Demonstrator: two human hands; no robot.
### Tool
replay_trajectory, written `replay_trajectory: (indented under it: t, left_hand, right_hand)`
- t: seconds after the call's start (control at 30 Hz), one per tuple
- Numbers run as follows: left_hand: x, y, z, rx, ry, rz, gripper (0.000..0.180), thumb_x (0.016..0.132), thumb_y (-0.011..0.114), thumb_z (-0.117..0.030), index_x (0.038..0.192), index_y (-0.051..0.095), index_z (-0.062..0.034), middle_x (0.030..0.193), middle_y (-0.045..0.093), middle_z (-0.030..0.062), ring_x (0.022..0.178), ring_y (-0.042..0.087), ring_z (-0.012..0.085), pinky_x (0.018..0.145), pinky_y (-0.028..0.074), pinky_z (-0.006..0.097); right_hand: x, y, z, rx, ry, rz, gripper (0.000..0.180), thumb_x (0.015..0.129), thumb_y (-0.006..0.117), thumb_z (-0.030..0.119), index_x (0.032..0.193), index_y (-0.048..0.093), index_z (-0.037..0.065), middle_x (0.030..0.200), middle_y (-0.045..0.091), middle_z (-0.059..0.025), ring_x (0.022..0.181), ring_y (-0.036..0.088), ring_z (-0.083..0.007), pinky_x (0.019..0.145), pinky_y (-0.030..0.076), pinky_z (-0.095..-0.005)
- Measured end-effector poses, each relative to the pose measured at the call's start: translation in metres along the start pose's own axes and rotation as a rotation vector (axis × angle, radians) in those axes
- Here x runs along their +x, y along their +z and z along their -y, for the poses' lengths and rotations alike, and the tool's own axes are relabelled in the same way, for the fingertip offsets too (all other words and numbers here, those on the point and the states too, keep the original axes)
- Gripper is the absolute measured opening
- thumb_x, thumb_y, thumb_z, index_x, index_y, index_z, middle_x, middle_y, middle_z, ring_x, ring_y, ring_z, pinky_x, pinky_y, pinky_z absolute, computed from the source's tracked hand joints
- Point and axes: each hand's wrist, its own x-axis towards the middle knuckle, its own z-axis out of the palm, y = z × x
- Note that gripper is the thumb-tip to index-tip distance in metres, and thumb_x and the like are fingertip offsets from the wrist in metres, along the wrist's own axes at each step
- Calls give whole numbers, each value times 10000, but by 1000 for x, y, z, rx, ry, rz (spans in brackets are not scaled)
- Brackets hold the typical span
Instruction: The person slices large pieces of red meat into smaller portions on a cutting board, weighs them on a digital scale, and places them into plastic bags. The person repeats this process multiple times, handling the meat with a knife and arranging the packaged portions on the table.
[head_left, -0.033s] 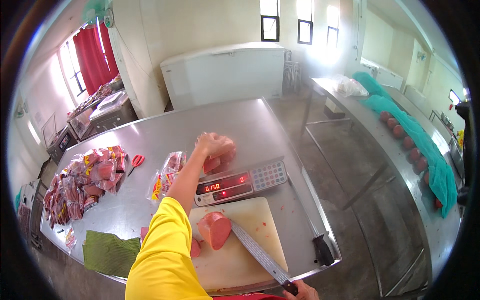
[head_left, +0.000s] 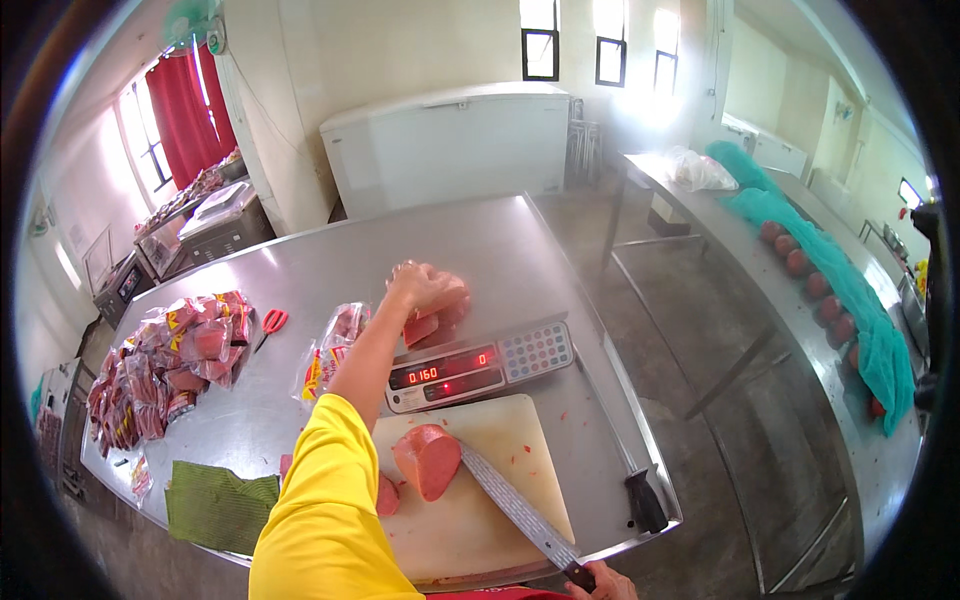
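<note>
With the left grip (head_left: 412, 287), bent low over loose, pale-pink meat slices (head_left: 452, 300) at the far side of a grey electronic scale with flat panel (head_left: 480, 366); touching them from above, but not possible to tell whether closed firmly, because of half-hidden fingertips. With the right grip (head_left: 605, 581), closed around the dark handle (head_left: 579, 574) of a long, silver knife with patterned blade (head_left: 518, 499), laid slantwise over a white, rectangular cutting board (head_left: 520, 475), near a thick, rounded, pink meat chunk (head_left: 428, 460). Judging by look, to expect soft, moist, rather slippery slices, light one by one and easy to tear; better to support from below than to pinch at a corner. In the chunk, to expect more weight, firm but yielding, and prone to roll; best to hold around the rounded side, away from the blade. On the dark display panel (head_left: 445, 373) of the scale, lit red figures; on the small, clear plastic bags with yellow-and-red labels (head_left: 335, 345), lying left of it on the shiny, metal worktop (head_left: 310, 250), printed lettering, too small for sure reading. No brand to name.
</note>
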Motion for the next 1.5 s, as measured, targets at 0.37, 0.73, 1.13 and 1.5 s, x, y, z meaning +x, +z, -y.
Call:
replay_trajectory:
  t: [0.37,0.73,1.13,1.5]
  left_hand:
    - [29,0,23,-588,27,154,531,837,653,-436,1135,621,3,1080,655,120,869,649,161,694,531,289]
    - [-49,-14,84,-1138,-59,-282,289,908,588,-238,1068,609,2,915,653,83,748,641,130,640,556,255]
    - [-399,-18,195,-1315,-523,-467,260,910,577,-167,1081,614,25,937,664,102,783,643,157,674,544,286]
    - [-394,3,213,-1566,-482,-500,253,854,643,-62,1090,595,17,985,644,66,794,627,126,712,555,268]
  right_hand:
    - [23,-17,-8,-40,-149,-26,398,777,683,201,1131,554,73,919,619,-215,851,593,-416,709,493,-453]
    - [39,-29,14,-410,-526,-439,345,853,642,296,1020,595,-2,860,600,-167,754,595,-323,667,500,-428]
    - [115,152,214,-217,-947,236,633,736,713,164,1288,437,26,1239,462,-213,1163,451,-361,962,408,-459]
    - [179,199,230,-463,-849,434,506,733,646,191,1186,517,5,1070,598,-228,1022,555,-415,866,467,-424]
